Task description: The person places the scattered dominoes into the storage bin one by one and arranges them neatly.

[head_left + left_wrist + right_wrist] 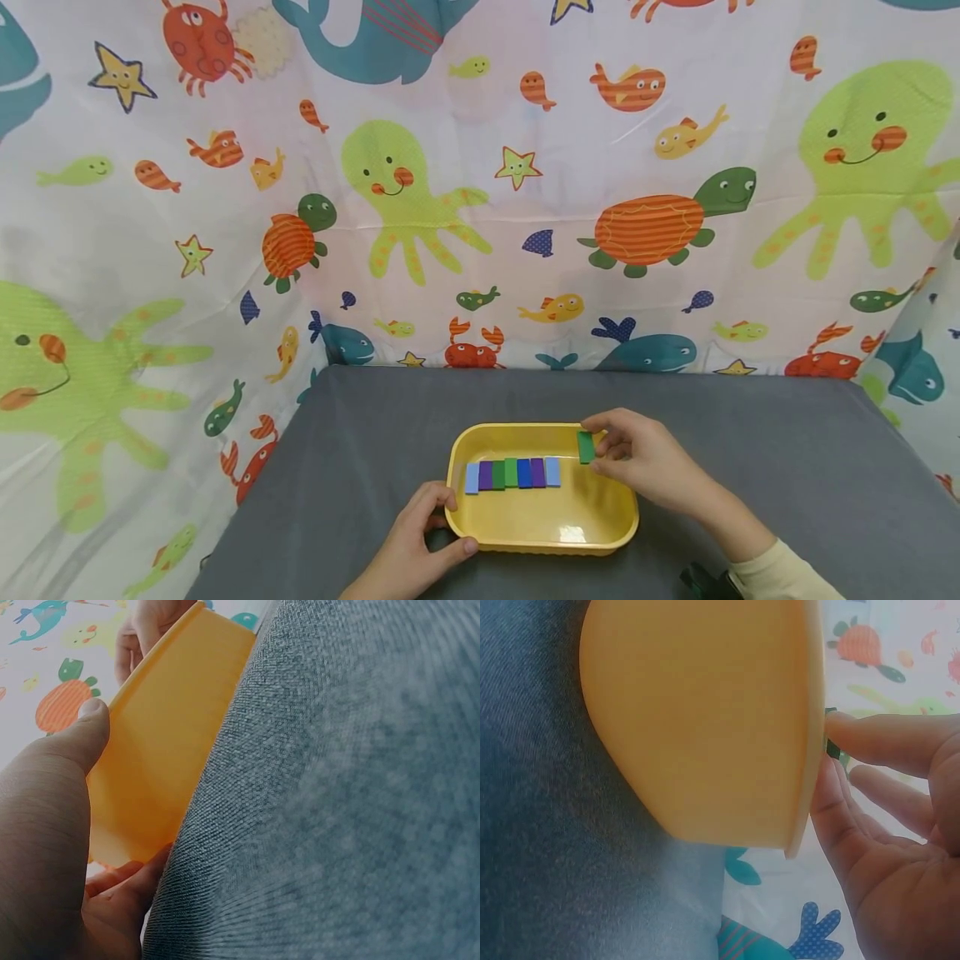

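Observation:
A yellow plastic tray [525, 525] with rounded corners sits on the grey surface. My left hand [412, 533] grips its near left corner, thumb on the front rim and fingers at the left side; the left wrist view shows them along the tray's outer wall [157, 742]. Between thumb and fingers my right hand [645, 458] pinches a green rectangular tile [586, 447], upright over the tray's right back part. In the right wrist view only a dark edge of this tile [832, 735] shows past the rim. Inside the tray several light blue, purple, green and blue tiles [512, 473] form a side-by-side row.
Grey cloth [360, 442] covers the table around the tray. Behind it hangs a white curtain [450, 333] printed with sea animals, which also runs along the left and right sides. A dark object [708, 582] shows by the right sleeve [780, 575].

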Demonstrator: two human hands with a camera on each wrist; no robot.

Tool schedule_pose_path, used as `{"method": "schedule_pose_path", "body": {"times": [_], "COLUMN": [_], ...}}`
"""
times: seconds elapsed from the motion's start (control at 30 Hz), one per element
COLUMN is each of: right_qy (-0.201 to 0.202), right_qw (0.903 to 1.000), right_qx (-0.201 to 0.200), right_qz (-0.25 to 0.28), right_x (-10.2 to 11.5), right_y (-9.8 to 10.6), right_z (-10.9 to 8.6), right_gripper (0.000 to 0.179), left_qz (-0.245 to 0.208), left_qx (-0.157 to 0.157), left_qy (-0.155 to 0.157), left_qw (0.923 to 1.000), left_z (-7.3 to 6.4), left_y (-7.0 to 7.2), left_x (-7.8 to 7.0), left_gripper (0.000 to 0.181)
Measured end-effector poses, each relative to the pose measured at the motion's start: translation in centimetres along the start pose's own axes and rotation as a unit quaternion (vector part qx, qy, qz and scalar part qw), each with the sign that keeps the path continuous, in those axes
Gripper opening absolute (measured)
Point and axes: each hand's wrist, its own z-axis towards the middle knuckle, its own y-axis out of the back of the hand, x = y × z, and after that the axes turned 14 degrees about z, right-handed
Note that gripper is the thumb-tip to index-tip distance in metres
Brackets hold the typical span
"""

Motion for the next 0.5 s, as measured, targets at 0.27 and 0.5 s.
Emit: {"method": "schedule_pose_path", "body": {"times": [0.27, 0.5], "right_qy": [0.002, 0.007], "right_qw": [0.9999, 0.9999], "right_qx": [0.001, 0.008], "right_qz": [-0.013, -0.003], "right_x": [0.1, 0.0], "right_y": [-0.9, -1.3], "right_z": [0.3, 0.6], "right_gripper": [0.044, 0.044], "left_qz": [0.005, 0.025], "left_qx": [0.009, 0.014], "left_qy": [0.020, 0.031], "left_qw": [0.9997, 0.9991], "left_z": [0.1, 0.2], "left_y": [0.2, 0.0], "left_x": [-0.2, -0.3], "left_gripper": [0.040, 0.039]}}
